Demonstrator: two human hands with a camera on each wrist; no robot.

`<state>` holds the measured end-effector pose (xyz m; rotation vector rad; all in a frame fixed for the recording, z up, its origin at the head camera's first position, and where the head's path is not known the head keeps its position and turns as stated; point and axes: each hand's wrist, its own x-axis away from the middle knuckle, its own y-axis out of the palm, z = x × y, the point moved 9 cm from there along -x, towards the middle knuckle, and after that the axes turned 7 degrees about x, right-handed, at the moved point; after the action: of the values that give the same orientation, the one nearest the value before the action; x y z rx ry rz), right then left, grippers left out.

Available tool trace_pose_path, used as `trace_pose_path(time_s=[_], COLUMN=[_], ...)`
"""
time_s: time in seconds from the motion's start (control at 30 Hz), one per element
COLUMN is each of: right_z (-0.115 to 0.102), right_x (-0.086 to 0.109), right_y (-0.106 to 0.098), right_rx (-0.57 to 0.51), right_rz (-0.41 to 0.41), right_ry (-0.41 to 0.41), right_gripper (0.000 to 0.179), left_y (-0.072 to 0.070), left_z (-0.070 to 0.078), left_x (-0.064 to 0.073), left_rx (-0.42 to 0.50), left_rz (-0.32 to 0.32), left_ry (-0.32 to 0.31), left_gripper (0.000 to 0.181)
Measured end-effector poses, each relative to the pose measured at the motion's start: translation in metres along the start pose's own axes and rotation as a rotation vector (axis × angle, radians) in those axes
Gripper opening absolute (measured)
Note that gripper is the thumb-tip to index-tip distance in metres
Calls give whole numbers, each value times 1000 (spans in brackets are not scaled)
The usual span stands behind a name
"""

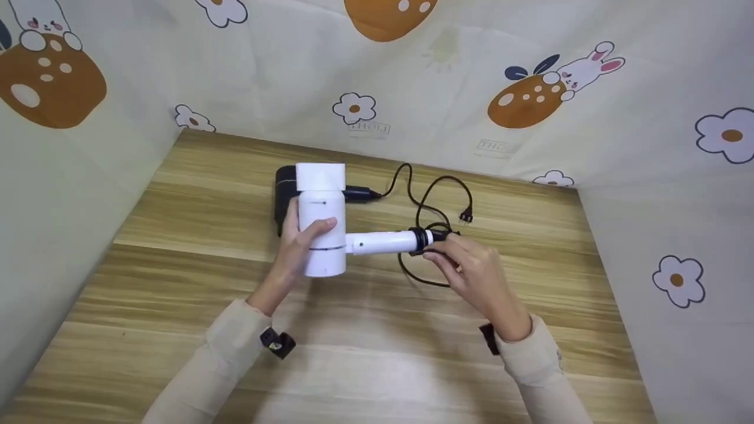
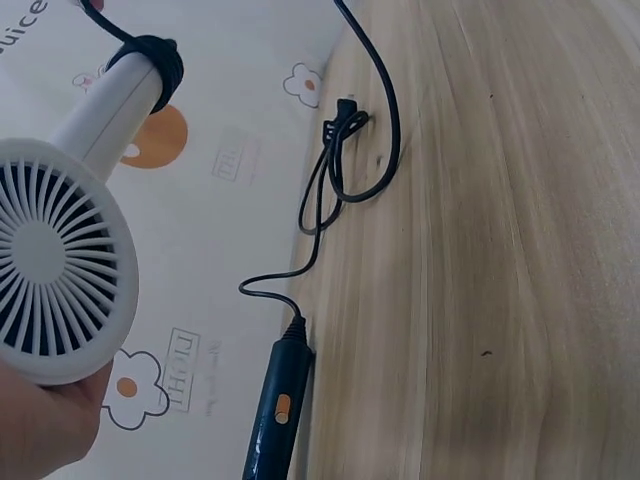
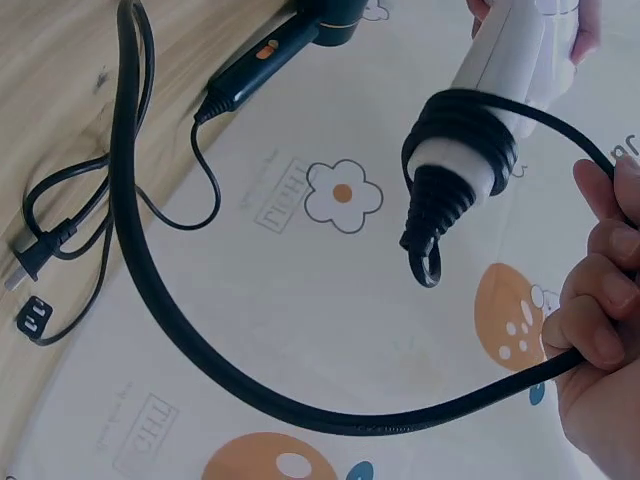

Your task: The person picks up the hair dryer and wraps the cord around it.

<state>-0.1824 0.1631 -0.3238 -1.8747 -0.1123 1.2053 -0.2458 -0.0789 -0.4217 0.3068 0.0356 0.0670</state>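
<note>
My left hand grips a white hair dryer round its barrel, thumb across the front. The dryer is held over the table with its handle to the right; its slatted round end shows in the left wrist view. Several turns of black cord are wound round the handle's end, beside the ribbed cord sleeve. My right hand holds this cord just right of the handle. From its curled fingers a long loop of cord hangs away in the right wrist view.
Behind the white dryer, a dark hair dryer lies on the wooden table, partly hidden. Its thin cord runs right in loose curves. A black plug lies near the back. Patterned cloth walls surround the table.
</note>
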Motion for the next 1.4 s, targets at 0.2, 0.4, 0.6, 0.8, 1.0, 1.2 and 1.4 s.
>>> trace_pose_path(time_s=[0.2,0.4,0.6,0.8,1.0,1.2,1.4], right_z=[15,19,26,38,46,55,62], right_x=[1,2,1,4,15,24,33], right_y=[-3,-2,0,11,30,41,50], right_rx=[-54,-44,-107,-350,-629,-768,-932], right_rz=[19,9,-22,-130,-371,-409,-361], right_ry=[85,77,110,232,444,493,562], right_gripper=[9,11,14,14,12,19,21], left_y=[8,14,19,25,33,32,31], left_z=[2,3,3,5,5,4,4], left_x=[2,4,7,10,15,16,16], left_rx=[-31,-39,0,33,33,70,157], left_rz=[-76,-136,-192,-257,-329,-328,-322], left_ry=[13,20,9,8,-15,-50,-82], left_gripper=[53,52,52,51,59,62,57])
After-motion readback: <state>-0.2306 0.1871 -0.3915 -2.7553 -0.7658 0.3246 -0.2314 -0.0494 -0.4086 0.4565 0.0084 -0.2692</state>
